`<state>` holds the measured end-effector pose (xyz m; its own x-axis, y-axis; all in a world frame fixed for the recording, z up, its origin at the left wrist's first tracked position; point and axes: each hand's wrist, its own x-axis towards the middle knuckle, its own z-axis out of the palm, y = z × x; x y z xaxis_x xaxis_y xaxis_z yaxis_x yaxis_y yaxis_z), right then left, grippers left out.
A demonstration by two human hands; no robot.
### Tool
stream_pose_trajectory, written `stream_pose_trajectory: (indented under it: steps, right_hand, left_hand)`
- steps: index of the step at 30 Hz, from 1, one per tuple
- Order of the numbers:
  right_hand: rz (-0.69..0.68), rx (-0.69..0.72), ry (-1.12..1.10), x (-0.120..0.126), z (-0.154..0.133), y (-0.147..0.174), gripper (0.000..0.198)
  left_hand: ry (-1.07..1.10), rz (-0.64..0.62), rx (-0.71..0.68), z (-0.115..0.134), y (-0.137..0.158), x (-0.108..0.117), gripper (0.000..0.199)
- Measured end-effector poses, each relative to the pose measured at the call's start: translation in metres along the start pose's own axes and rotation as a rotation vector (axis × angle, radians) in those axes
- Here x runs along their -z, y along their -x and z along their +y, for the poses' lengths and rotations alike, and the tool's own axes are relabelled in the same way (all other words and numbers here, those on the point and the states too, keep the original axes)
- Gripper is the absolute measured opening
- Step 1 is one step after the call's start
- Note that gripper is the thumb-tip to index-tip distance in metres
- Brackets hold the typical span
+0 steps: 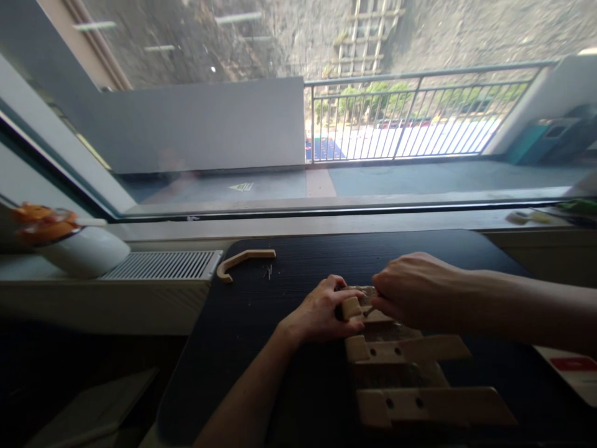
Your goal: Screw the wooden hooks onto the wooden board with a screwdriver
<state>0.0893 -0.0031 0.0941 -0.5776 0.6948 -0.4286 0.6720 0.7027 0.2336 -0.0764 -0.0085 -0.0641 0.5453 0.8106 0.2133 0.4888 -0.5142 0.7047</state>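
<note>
My left hand (324,310) is closed around the end of the farthest wooden slat, with a small wooden block (352,307) between thumb and fingers. My right hand (405,289) is a fist beside it, wrapped round a thin dark tool (369,312). Only the tip of that tool shows, angled down at the farthest slat. Nearer to me lie a middle wooden slat (415,350) and a near wooden slat (448,404), each with two dark holes and a raised block at its left end. Mottled, shiny material (401,375) fills the gaps between the slats.
On the dark table (242,354), a bent wooden piece (247,255) and several small screws or nails (267,272) lie at the far left. A white-and-red item (571,367) is at the right edge. Behind are a windowsill (298,226), a radiator (163,266) and a white pot (86,250).
</note>
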Motion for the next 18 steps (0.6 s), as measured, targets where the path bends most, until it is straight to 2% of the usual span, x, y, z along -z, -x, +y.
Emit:
stream_pose_trajectory:
  steps: [5,10,12,15,18]
  right_hand:
    - [0.008,0.036,0.092,0.013,-0.008,0.006,0.017]
    - [0.061,0.329,0.147,0.006,-0.004,0.005,0.018]
    - [0.096,0.375,0.175,0.000,-0.004,0.003,0.018]
    - [0.048,0.353,0.192,-0.006,-0.003,-0.003,0.016]
    - [-0.010,0.159,0.120,-0.009,-0.001,-0.008,0.011]
  left_hand:
    - [0.012,-0.010,0.002,0.003,-0.001,0.002,0.048]
    - [0.015,-0.026,0.015,0.005,-0.001,0.004,0.038]
    - [0.016,-0.029,0.014,0.005,-0.001,0.004,0.036]
    - [0.016,-0.021,0.009,0.004,-0.001,0.003,0.040]
    - [0.014,-0.010,0.006,0.002,-0.001,0.003,0.047]
